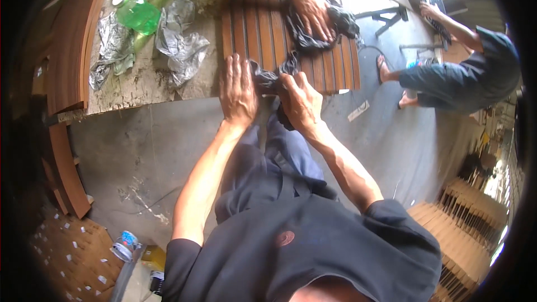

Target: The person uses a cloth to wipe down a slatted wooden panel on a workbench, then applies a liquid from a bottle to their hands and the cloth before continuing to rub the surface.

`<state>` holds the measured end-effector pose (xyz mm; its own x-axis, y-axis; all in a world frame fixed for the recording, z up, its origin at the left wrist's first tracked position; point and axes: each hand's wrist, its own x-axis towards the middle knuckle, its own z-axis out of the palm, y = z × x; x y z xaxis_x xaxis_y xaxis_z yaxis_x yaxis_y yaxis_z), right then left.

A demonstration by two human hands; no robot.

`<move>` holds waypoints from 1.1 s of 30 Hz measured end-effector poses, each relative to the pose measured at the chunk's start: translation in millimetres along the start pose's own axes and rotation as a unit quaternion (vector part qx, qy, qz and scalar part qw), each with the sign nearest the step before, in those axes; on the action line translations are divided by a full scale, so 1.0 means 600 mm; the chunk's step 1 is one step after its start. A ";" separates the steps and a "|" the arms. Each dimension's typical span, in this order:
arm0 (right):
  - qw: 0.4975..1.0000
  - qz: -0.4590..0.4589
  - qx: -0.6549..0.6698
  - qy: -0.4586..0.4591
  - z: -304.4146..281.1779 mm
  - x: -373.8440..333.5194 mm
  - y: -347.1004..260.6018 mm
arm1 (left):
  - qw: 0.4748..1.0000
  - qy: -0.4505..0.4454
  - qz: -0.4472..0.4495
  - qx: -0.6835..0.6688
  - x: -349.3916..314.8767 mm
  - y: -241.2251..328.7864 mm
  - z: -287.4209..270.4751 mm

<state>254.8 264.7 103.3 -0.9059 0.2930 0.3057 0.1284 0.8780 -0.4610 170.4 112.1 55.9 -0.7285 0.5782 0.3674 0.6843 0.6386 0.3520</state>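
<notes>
Rag (267, 78) work on the slatted wooden panel (263, 28): I see my right hand (302, 100) gripping the dark rag at the panel's near edge, my left hand (238, 90) open and flat on the slats just beside it. I'd judge it best to keep that palm pressing and rub along the slats, clear of another person's hand (313, 11) with its own cloth (335, 25) farther up the panel.

Two green plastic bottles (139, 13) are seen at the upper left on the bench (145, 81), amid crumpled silver wrappers (182, 47). A small can (124, 244) with a blue and white label is found on the floor at the lower left, beside a yellow box (152, 257).
</notes>
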 end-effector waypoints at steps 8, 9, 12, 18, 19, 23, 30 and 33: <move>0.998 -0.031 -0.046 0.039 0.080 0.198 0.043 | 1.000 -0.012 0.014 -0.007 -0.009 0.003 0.006; 0.993 -0.093 -0.035 0.065 0.087 0.173 0.024 | 0.999 -0.009 0.005 -0.032 -0.011 -0.001 0.005; 0.987 -0.106 0.107 -0.064 0.029 0.064 0.009 | 0.998 0.009 -0.007 -0.056 -0.014 -0.012 0.009; 0.986 -0.046 0.159 -0.031 0.060 0.080 -0.002 | 0.985 -0.109 -0.076 -0.108 0.012 -0.008 0.017; 0.986 -0.092 0.130 0.048 0.075 0.123 -0.015 | 0.999 -0.028 -0.015 0.008 -0.002 -0.005 0.031; 0.993 -0.012 0.111 0.033 0.128 0.270 -0.002 | 0.996 -0.068 0.049 -0.023 0.021 0.013 -0.001; 0.985 -0.043 0.154 -0.072 0.019 0.057 -0.016 | 0.999 -0.023 0.012 -0.046 -0.009 -0.007 -0.006; 0.995 -0.046 0.093 -0.005 0.058 0.081 -0.008 | 0.989 -0.025 -0.039 -0.142 0.007 0.000 -0.005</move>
<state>196.1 261.5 91.6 -0.9147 0.2101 0.3452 -0.0305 0.8159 -0.5774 167.8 113.2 59.8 -0.7751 0.5620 0.2889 0.6022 0.5184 0.6071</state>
